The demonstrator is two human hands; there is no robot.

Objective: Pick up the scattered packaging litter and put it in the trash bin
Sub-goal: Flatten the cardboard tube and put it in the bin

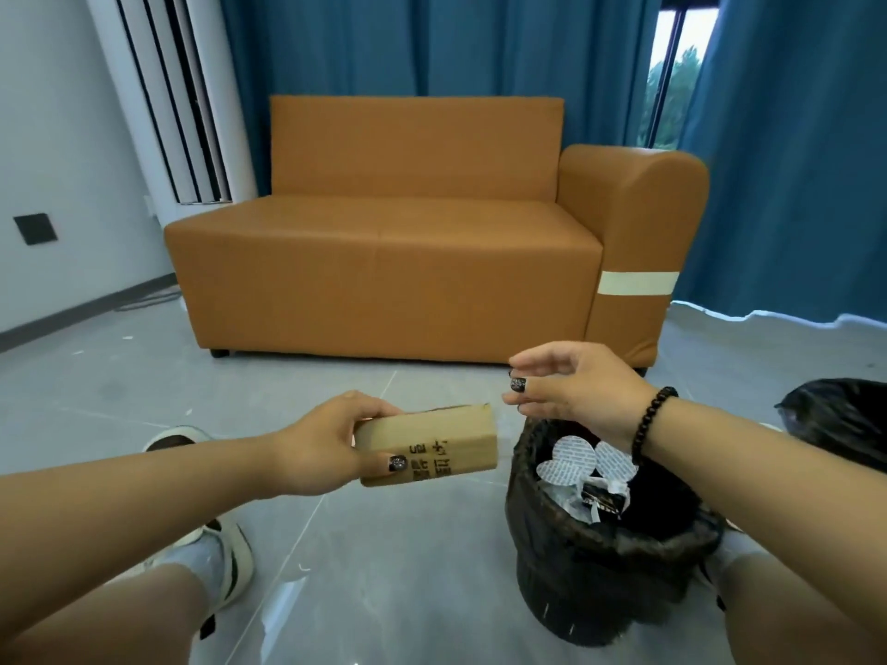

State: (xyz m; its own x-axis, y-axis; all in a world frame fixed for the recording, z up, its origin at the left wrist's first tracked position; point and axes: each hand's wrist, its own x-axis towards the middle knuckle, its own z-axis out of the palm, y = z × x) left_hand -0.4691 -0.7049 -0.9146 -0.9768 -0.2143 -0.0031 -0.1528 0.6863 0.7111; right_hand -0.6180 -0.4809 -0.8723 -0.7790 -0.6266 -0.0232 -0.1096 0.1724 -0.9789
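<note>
Left hand (317, 443) grips one end of a brown box (427, 446), thumb on its printed side, fingers curled over the top. Dark characters are printed there; not legible. The box is held level above the floor (374, 568), just left of the bin (609, 549). Right hand (576, 386) hovers over the bin's far rim, fingers loosely spread, holding nothing; bead bracelet (650, 422) on the wrist. The bin, lined black, holds white round seals (569, 458) and a dark wrapper (605, 499). Orange sofa (384, 261) behind.
</note>
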